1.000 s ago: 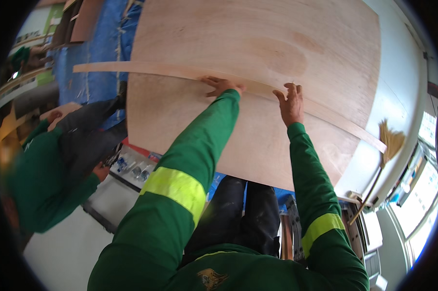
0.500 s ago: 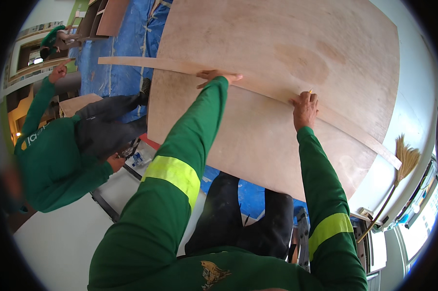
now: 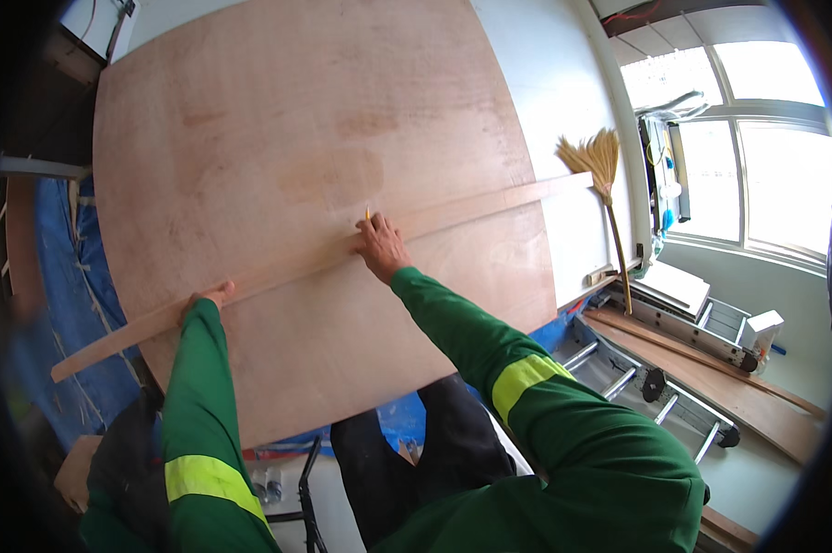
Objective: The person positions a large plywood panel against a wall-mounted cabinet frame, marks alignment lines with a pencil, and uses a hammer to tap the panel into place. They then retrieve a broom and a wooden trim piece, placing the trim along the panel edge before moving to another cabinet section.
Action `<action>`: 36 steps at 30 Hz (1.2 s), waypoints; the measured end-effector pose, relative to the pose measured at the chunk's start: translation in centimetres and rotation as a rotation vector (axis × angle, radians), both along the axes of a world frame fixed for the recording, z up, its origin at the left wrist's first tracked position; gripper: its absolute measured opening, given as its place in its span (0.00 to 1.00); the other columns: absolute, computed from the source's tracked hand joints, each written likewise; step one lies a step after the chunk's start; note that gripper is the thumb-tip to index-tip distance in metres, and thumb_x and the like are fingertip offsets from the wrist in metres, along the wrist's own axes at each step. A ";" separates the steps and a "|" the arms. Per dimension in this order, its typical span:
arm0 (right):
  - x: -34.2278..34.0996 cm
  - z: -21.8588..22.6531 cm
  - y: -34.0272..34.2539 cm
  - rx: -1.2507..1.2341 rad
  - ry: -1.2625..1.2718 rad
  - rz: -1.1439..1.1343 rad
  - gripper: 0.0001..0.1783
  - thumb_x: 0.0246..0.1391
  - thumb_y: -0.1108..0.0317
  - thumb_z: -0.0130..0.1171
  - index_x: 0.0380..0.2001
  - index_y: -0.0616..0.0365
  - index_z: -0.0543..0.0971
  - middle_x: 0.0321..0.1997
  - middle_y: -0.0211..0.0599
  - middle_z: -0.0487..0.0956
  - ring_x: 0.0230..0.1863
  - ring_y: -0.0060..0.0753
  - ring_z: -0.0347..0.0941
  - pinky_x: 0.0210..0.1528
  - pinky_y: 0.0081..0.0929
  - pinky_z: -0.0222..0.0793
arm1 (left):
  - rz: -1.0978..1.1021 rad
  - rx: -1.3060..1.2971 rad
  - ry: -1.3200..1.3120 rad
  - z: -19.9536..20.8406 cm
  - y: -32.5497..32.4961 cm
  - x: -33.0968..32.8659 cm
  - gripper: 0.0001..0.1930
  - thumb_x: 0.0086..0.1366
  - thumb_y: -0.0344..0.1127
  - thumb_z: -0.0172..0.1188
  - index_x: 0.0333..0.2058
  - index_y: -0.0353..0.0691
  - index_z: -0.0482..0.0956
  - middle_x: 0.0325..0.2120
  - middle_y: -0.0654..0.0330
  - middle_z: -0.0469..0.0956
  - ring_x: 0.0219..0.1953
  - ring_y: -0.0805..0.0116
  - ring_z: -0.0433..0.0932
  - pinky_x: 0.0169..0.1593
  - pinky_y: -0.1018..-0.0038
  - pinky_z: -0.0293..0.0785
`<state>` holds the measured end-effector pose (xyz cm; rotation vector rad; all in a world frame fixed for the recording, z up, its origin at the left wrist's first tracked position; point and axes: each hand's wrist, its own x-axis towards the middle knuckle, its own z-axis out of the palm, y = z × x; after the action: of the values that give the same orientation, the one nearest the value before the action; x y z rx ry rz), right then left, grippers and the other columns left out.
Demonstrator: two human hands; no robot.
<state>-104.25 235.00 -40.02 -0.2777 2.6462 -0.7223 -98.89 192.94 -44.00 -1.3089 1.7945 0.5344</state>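
A long, thin wooden strip (image 3: 471,205) lies across a large plywood sheet (image 3: 305,101), overhanging it at both ends. My left hand (image 3: 209,297) rests on the strip left of the middle, thumb stretched out. Its other fingers are partly hidden. Farther right along the strip, my right hand (image 3: 383,249) presses down with bent fingers. A yellow pencil (image 3: 368,213) is held in it, its end poking up between the fingers.
A straw broom (image 3: 593,166) leans beyond the strip's right end. Ladders (image 3: 619,378) and boards (image 3: 711,378) lie at the lower right, below a window (image 3: 738,138). Blue sheeting (image 3: 61,276) covers the floor at left. A co-worker's dark leg (image 3: 126,461) shows at lower left.
My view has swung to the right, bringing the window and ladders in. Both hands stay on the strip, and the pencil remains in my right hand. Most of the co-worker has left the picture.
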 end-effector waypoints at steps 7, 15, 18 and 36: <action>-2.1 1.6 10.7 -0.058 0.177 -0.157 0.16 0.66 0.65 0.51 0.55 0.54 0.71 0.48 0.52 0.76 0.47 0.60 0.74 0.52 0.50 0.71 | 0.009 0.034 -0.002 -0.4 -1.4 1.2 0.53 0.56 0.67 0.68 0.67 0.33 0.60 0.64 0.47 0.70 0.50 0.44 0.81 0.48 0.60 0.84; -20.6 14.4 41.7 0.540 0.457 -0.794 0.17 0.62 0.59 0.54 0.45 0.61 0.79 0.44 0.56 0.83 0.48 0.59 0.80 0.54 0.49 0.74 | 0.057 -0.070 0.005 8.3 5.4 -1.6 0.54 0.56 0.67 0.67 0.69 0.35 0.57 0.60 0.47 0.74 0.44 0.45 0.85 0.39 0.62 0.90; -24.9 18.5 41.9 0.636 0.372 -0.832 0.18 0.63 0.58 0.54 0.47 0.60 0.80 0.47 0.56 0.83 0.52 0.57 0.80 0.56 0.46 0.75 | 0.094 -0.149 -0.006 6.5 3.3 -0.3 0.55 0.56 0.67 0.68 0.70 0.35 0.56 0.59 0.46 0.75 0.44 0.45 0.85 0.43 0.60 0.89; -16.5 5.8 21.5 0.337 -0.081 0.095 0.11 0.60 0.68 0.53 0.35 0.64 0.81 0.28 0.44 0.83 0.28 0.33 0.80 0.33 0.35 0.78 | 0.226 -0.320 0.088 5.5 4.6 -1.0 0.76 0.45 0.62 0.79 0.70 0.20 0.31 0.73 0.34 0.36 0.64 0.42 0.70 0.56 0.56 0.83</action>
<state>-120.72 256.46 -34.26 -0.2693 2.6011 -0.2446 -99.86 197.57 -38.55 -1.7462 1.8702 0.4431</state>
